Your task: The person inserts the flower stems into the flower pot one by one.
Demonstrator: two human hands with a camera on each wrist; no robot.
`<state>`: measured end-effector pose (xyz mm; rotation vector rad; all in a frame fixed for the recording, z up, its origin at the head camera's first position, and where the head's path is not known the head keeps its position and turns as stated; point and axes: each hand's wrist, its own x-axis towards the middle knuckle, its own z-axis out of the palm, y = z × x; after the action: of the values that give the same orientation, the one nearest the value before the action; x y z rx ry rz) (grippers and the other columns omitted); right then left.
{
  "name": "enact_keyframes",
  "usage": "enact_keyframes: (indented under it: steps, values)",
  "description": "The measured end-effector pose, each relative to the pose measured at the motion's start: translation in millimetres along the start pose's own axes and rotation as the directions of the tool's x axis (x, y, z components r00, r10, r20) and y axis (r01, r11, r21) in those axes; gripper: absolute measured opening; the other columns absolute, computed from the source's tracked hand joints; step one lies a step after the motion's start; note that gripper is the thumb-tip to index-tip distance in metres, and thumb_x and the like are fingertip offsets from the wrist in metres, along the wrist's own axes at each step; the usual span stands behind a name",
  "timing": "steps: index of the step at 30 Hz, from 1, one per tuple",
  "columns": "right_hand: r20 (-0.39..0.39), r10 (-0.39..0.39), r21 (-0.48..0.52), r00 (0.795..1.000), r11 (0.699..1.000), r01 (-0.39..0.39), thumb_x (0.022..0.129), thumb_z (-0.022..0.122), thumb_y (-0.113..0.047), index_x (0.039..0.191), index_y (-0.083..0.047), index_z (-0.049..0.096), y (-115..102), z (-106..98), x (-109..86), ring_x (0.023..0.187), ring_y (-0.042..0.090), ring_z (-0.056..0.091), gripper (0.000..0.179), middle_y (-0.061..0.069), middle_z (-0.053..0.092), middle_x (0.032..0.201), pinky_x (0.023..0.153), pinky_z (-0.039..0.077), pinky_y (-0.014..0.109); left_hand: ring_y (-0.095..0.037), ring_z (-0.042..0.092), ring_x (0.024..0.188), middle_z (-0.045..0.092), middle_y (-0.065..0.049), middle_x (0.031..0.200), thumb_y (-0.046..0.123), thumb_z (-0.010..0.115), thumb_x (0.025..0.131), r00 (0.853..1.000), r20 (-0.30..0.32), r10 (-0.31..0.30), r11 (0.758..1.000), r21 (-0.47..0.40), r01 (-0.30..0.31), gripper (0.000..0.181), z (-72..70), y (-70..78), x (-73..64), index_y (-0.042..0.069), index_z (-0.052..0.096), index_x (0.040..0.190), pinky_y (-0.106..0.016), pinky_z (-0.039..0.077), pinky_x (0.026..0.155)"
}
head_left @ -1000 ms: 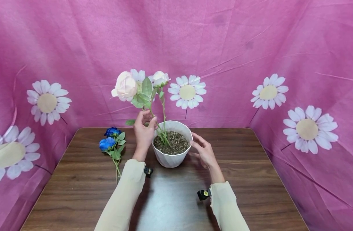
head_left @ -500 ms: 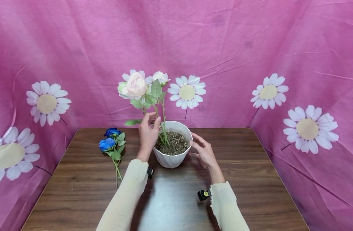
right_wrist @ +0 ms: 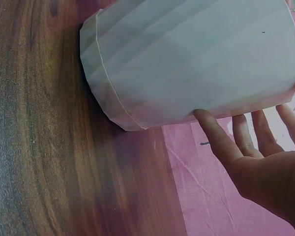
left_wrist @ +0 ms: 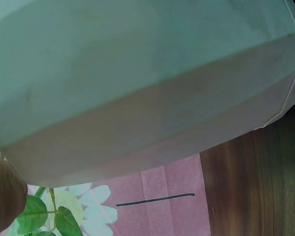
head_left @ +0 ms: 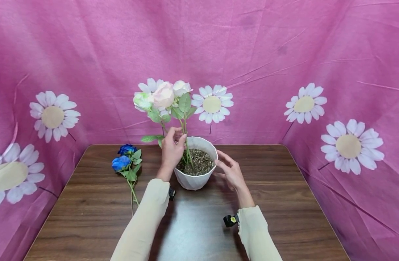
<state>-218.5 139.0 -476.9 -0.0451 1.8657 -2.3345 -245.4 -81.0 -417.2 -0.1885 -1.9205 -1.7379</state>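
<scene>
**White pot (head_left: 194, 182), lightly braced**

Nearest us, cream sleeves (head_left: 138, 221) reach over the brown surface (head_left: 192, 232). The right hand (head_left: 230, 169) has its fingers spread apart, their tips touching the pot's outer wall, clamped on nothing. Across from it, the left hand (head_left: 173, 148) has bent fingers right at the stems (head_left: 188, 154); we cannot tell whether they pinch one. Well to its left, blue roses (head_left: 121, 162) lie on the surface, outside the pot.

The pot holds dark, grainy soil (head_left: 202, 161), level below the rim, with stems standing in its left part; how deep, we cannot see. We judge that a shallow stem could lean or work loose under its heavy bloom, and that a sideways push could slide the pot, since the right hand's touch looks light.

Above, the pink rose (head_left: 163, 95) sits between a greenish rose (head_left: 142, 101) and a white rose (head_left: 183, 88). Farthest off, we see a daisy-printed pink cloth (head_left: 251, 43).
</scene>
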Motion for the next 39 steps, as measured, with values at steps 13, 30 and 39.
enact_keyframes:
  steps: [13,30,39]
  values:
    - [0.029,-0.072,-0.06,0.997,0.995,0.074,0.098,0.064,-0.008,0.146,-0.003,0.052,4.3,-4.0,0.7,0.112,0.028,0.063,0.05,0.022,0.052,0.139,0.085,0.06,0.05,-0.032,0.067,0.074,0.069,-0.019,0.09,-0.007,0.068,0.092,0.994,0.041,0.102,0.982,0.156,-0.108,0.019,8.6,-1.8,-5.2,-0.008,0.061,0.109,-0.035,0.06,0.061]
    - [0.03,-0.014,-0.032,0.999,0.999,0.015,0.1,0.061,-0.002,0.148,-0.001,0.048,3.4,-3.8,-1.0,0.114,0.033,0.061,0.05,0.026,0.05,0.143,0.093,0.052,0.064,-0.033,0.065,0.071,0.065,-0.021,0.089,-0.011,0.063,0.093,0.99,0.14,0.006,0.996,0.085,-0.018,0.019,7.5,-8.7,-9.0,-0.006,0.056,0.11,-0.03,0.06,0.052]
    - [0.026,-0.017,-0.024,1.0,1.0,0.017,0.1,0.06,-0.002,0.149,-0.001,0.047,1.6,-2.5,0.1,0.117,0.032,0.06,0.051,0.025,0.05,0.144,0.093,0.054,0.061,-0.028,0.064,0.079,0.067,-0.017,0.091,-0.007,0.065,0.093,0.981,0.194,0.008,0.981,0.191,-0.045,0.021,8.7,-5.0,-6.9,-0.002,0.057,0.112,-0.038,0.059,0.067]
